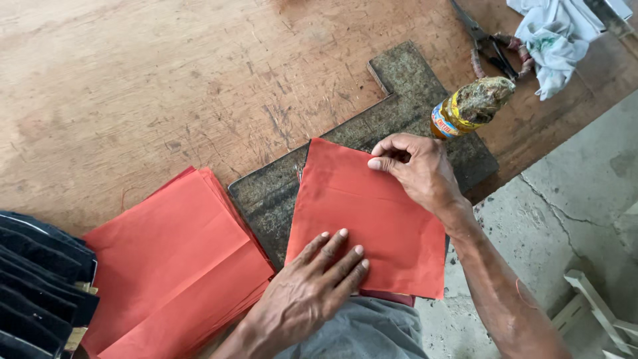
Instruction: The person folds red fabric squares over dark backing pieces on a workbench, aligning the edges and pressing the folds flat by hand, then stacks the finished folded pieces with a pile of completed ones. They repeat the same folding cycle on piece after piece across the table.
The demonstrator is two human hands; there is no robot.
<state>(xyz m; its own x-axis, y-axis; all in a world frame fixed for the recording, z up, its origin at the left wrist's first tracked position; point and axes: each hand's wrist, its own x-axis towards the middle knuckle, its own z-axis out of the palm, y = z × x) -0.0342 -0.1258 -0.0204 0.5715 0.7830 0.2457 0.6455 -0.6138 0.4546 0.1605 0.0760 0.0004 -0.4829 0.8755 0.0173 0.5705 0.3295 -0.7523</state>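
Note:
A square piece of red fabric (362, 213) lies on a dark, worn L-shaped board (399, 106) on the wooden table (166, 86). My left hand (312, 286) rests flat on the fabric's near edge, fingers spread. My right hand (415, 169) presses on the fabric's far right part with its fingers curled, thumb and forefinger pinched at the cloth. A stack of similar red fabric pieces (173, 259) lies to the left of the board.
A bottle with a grimy top (468, 106) stands on the board just beyond my right hand. Scissors (488, 43) and a white cloth (555, 36) lie at the far right. Dark folded fabric (36, 286) sits at the left edge. Concrete floor (571, 199) lies to the right.

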